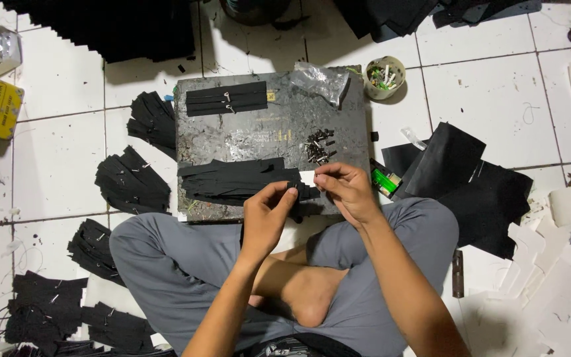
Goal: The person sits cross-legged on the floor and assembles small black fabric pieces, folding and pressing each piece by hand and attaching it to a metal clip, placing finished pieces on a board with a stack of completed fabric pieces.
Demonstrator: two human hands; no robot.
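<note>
Left hand (267,213) pinches end of thin black fabric strip (304,192) over front edge of dark scuffed board (279,135); right hand (343,188) pinches something small, unclear. Strip probably light, limp; best gripped near end. Small metal fasteners (320,145) just beyond.

left hand (267,215): fingers curled, pinching | right hand (346,188): fingers pinched | hands close together, forearms converging
</note>
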